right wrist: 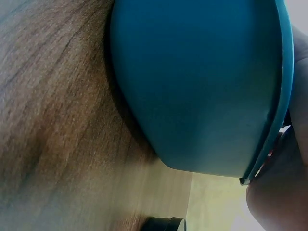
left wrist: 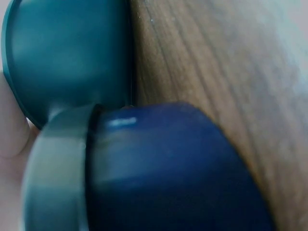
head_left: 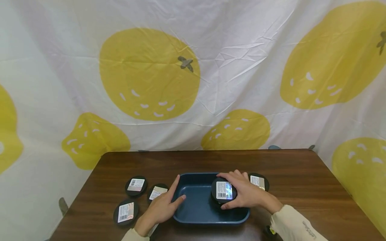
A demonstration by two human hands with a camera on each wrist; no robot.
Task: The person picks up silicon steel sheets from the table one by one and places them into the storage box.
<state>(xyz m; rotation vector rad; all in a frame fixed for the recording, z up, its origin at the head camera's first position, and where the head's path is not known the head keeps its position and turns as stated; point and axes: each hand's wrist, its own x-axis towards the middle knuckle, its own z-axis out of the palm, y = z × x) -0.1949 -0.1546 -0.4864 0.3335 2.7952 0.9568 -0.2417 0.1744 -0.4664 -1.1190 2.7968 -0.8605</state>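
We spread our left hand at the left end of the tray and, with our right hand, grip the black tub over its right end, in from the far edge of the bench, judging the tub light, stiff, best held round its sides.
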